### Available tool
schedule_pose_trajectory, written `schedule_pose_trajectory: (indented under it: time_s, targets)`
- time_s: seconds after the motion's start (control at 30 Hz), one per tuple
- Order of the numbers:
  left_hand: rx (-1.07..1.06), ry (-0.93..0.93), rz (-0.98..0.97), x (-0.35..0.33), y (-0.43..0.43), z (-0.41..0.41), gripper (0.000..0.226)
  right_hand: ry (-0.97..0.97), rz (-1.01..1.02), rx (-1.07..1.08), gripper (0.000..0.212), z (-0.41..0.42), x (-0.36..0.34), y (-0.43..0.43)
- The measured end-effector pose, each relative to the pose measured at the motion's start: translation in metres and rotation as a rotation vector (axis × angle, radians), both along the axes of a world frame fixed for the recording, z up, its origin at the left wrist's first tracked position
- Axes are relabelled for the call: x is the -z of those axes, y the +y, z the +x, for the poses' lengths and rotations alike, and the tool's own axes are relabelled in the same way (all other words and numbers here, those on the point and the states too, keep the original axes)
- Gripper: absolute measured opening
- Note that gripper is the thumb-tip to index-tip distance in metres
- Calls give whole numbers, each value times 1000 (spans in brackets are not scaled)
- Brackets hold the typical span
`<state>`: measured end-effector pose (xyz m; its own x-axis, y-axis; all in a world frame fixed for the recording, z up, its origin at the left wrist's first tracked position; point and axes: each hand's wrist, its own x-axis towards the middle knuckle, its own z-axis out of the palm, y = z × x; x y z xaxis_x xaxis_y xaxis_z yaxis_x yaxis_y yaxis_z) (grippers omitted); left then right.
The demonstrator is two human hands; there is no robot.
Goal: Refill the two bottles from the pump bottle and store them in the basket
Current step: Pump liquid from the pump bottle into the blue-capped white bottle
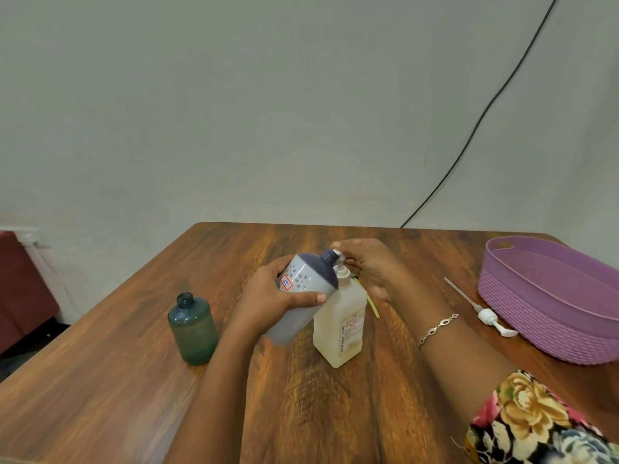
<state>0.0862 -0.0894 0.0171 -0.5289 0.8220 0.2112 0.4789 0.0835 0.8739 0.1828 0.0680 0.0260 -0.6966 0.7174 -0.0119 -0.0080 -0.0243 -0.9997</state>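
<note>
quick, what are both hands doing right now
left hand: holding the grey bottle
right hand: curled over the pump

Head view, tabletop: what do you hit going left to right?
Green bottle → pump bottle → loose pump → basket. Grey bottle overlaps the pump bottle, so left out.

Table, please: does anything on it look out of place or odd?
A loose white pump with its dip tube lies flat on the table beside the purple basket, off any bottle. The green bottle stands uncapped. No spill shows.
</note>
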Motion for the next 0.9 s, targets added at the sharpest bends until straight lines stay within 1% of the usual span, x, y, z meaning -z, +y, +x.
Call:
schedule_pose_trajectory:
  time_s: [0.1,0.2,0.3,0.43,0.53,0.7,0.9]
  targets:
    - [6,-9,-16,5,0,0,44,-10,-25,-45,18,2,4,-2]
    - [-2,-29,-4,7,-1,0,42,-18,-19,-52,15,3,6,-1]
    - [-8,-24,5,5,0,1,40,15,-9,-20,10,-2,4,1]
    - [-27,-13,16,1,1,-2,43,71,28,-38,21,-9,-9,1]
    - [-17,-13,10,3,1,-2,44,78,50,-73,22,-11,-5,-1]
    - [-24,-27,0,6,-1,1,45,78,-19,-117,20,-4,5,0]
    - [-21,12,0,1,2,1,54,136,30,-119,25,-5,-8,2]
